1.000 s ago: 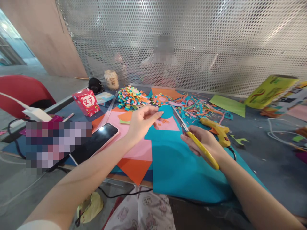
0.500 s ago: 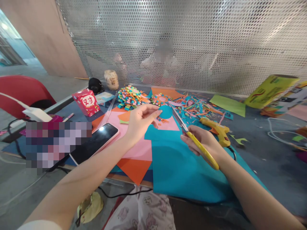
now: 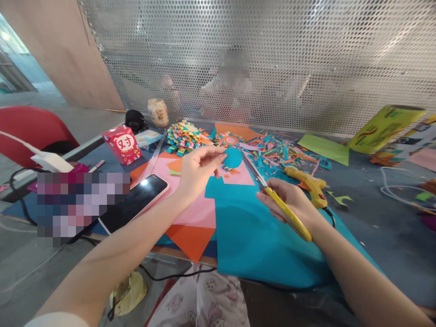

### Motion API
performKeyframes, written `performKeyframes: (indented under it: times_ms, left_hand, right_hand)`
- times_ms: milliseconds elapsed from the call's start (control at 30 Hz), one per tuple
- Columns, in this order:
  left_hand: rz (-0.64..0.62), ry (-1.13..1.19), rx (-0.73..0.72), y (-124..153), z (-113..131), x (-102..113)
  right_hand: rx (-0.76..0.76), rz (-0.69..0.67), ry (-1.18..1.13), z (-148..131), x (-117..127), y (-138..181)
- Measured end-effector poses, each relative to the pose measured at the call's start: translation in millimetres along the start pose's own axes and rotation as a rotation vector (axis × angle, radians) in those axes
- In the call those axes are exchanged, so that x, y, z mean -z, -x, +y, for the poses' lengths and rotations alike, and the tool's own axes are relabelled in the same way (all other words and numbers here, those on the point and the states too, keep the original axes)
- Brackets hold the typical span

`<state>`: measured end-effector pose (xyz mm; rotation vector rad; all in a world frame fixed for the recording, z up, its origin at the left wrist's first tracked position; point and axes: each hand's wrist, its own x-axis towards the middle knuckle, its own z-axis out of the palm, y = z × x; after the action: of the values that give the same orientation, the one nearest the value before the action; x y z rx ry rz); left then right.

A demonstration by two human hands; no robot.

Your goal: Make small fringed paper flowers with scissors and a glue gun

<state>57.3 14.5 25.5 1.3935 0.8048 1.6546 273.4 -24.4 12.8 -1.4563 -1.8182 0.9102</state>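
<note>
Between the thumb and fingers of my left hand (image 3: 200, 170) is a round blue paper disc (image 3: 233, 158), held up over the table. My right hand (image 3: 286, 195) is closed round the yellow handles of a pair of scissors (image 3: 286, 212). The blades point up and away, with their tips close to the disc's right edge; whether they touch it I cannot tell. Below my hands lies a large blue paper sheet (image 3: 272, 245). Pink paper (image 3: 197, 211) and an orange sheet (image 3: 192, 238) lie under my left forearm.
A yellow glue gun (image 3: 311, 186) lies right of my right hand. Behind are paper shreds (image 3: 279, 150) and a fringed paper flower (image 3: 187, 138). At left are a phone (image 3: 136, 204) and a red box (image 3: 122, 145). A perforated metal panel (image 3: 306, 59) closes off the back.
My left hand and the blue disc have shifted slightly left, away from the scissor blades. My right hand and the scissors have hardly moved.
</note>
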Motion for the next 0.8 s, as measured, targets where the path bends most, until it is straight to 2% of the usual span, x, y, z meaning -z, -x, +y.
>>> performKeyframes:
  times_ms: [167, 300, 800]
  left_hand:
    - [-0.037, -0.032, -0.044, 1.0, -1.4, -0.6]
    - [-0.008, -0.016, -0.022, 1.4, -1.3, -0.6]
    - [-0.025, -0.011, 0.019, 3.7, 1.4, -3.6]
  right_hand:
    - [-0.019, -0.003, -0.035, -8.6, 1.8, 2.3]
    - [-0.021, -0.003, -0.026, -10.7, 3.1, 2.7]
    - [0.010, -0.023, -0.008, 4.1, 0.9, 0.1]
